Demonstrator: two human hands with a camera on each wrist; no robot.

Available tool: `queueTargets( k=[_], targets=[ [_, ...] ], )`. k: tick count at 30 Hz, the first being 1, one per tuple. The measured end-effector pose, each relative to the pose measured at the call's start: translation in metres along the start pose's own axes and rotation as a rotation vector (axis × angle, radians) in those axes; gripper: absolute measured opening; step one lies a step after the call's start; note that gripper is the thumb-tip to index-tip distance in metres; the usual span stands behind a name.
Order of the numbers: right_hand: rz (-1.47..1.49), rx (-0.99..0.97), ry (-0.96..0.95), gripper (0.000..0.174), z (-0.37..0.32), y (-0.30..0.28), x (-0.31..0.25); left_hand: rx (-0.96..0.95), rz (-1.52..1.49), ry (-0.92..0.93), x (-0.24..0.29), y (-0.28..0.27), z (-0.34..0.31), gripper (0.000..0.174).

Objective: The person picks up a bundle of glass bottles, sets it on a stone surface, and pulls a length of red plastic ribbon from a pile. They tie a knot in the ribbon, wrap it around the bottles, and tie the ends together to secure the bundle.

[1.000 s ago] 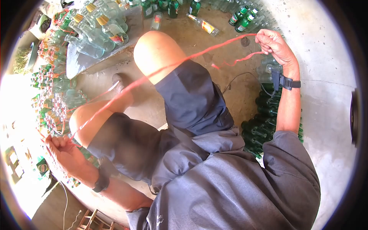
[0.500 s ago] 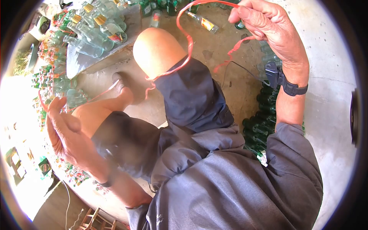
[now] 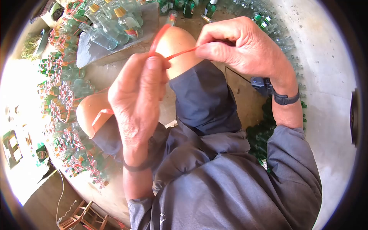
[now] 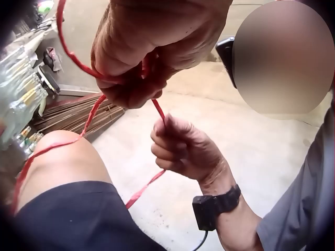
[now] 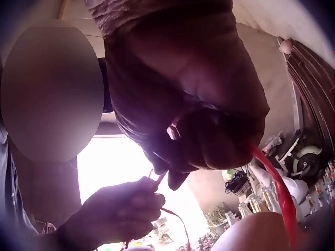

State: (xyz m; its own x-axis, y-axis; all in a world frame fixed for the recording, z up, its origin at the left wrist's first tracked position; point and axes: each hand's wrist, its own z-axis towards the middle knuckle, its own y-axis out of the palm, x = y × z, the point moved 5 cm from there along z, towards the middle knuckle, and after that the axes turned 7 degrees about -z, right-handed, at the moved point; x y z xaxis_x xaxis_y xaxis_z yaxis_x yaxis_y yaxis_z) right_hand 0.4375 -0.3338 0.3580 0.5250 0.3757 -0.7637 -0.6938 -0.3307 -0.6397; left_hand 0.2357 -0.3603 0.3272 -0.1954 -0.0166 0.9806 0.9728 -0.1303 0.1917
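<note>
A thin red plastic string (image 3: 181,54) runs taut across the short gap between my two hands, in front of a bare knee. My left hand (image 3: 136,97) pinches it between thumb and curled fingers, and a loop rises above the thumb. My right hand (image 3: 247,48) grips the string with thumb and forefinger at the right. In the left wrist view, a length of the string (image 4: 149,186) trails below the right hand (image 4: 183,146), and another strand crosses the knee (image 4: 65,157). The right wrist view shows a red strand (image 5: 280,188) hanging from the right hand's curled fingers.
Clear glass bottles (image 3: 105,32) stand and lie on a grey slab (image 3: 90,57) at upper left. Bundled bottles with red ties (image 3: 63,96) line the left side. Green bottles (image 3: 258,134) are stacked at right beside the pale wall (image 3: 329,115). A wooden stool (image 3: 86,216) lies lower left.
Both hands have come from wide apart to close together before the knee. The left hand, which had let the long strand go, now pinches the string close to the right hand.
</note>
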Motion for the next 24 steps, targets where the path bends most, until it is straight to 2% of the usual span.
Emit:
queueTargets(
  k=[1, 3, 4, 5, 7, 9, 10, 11, 13, 15, 17, 19, 21, 22, 23, 24],
  targets=[
    [-0.054, -0.029, 0.032, 0.017, -0.002, -0.002, 0.015, 0.081, 0.023, -0.024, -0.002, -0.011, 0.0, 0.023],
    [0.041, 0.024, 0.076, 0.022, -0.007, -0.016, 0.039, 0.17, 0.019, 0.026, -0.001, -0.034, 0.003, 0.022],
    [0.016, -0.04, 0.177, 0.024, -0.013, -0.026, 0.051, 0.214, 0.02, 0.018, -0.002, -0.047, 0.006, 0.022],
    [0.045, -0.007, 0.316, 0.024, -0.021, -0.033, 0.059, 0.256, 0.021, 0.01, -0.005, -0.062, 0.01, 0.022],
    [0.197, 0.056, 0.381, 0.022, -0.038, -0.053, 0.096, 0.342, 0.103, 0.043, -0.01, -0.088, 0.016, 0.022],
    [0.285, 0.119, 0.391, 0.022, -0.055, -0.067, 0.112, 0.501, -0.016, -0.033, -0.013, -0.107, 0.017, 0.022],
    [0.379, 0.189, 0.412, 0.023, -0.065, -0.075, 0.121, 0.472, -0.096, 0.01, -0.023, -0.124, 0.022, 0.022],
    [0.374, 0.187, 0.41, 0.023, -0.073, -0.082, 0.128, 0.475, -0.1, 0.013, -0.027, -0.133, 0.024, 0.022],
    [0.558, 0.237, 0.395, 0.023, -0.089, -0.095, 0.141, 0.616, -0.091, 0.1, -0.028, -0.15, 0.024, 0.021],
    [0.546, 0.285, 0.403, 0.023, -0.102, -0.105, 0.151, 0.639, -0.134, 0.1, -0.029, -0.157, 0.025, 0.021],
    [0.624, 0.374, 0.473, 0.021, -0.114, -0.112, 0.163, 0.693, -0.156, 0.105, -0.032, -0.162, 0.024, 0.02],
    [0.718, 0.402, 0.449, 0.021, -0.117, -0.113, 0.164, 0.645, -0.117, 0.088, -0.033, -0.162, 0.024, 0.021],
    [0.844, 0.519, 0.427, 0.024, -0.109, -0.107, 0.147, 0.643, -0.057, 0.024, -0.036, -0.156, 0.024, 0.022],
    [0.9, 0.476, 0.332, 0.026, -0.104, -0.107, 0.142, 0.608, -0.072, 0.038, -0.042, -0.16, 0.027, 0.022],
    [0.897, 0.482, 0.329, 0.026, -0.1, -0.107, 0.141, 0.603, -0.075, 0.041, -0.045, -0.161, 0.028, 0.022],
    [0.942, 0.499, 0.246, 0.026, -0.095, -0.107, 0.136, 0.594, 0.04, 0.024, -0.046, -0.161, 0.029, 0.022]
  ],
)
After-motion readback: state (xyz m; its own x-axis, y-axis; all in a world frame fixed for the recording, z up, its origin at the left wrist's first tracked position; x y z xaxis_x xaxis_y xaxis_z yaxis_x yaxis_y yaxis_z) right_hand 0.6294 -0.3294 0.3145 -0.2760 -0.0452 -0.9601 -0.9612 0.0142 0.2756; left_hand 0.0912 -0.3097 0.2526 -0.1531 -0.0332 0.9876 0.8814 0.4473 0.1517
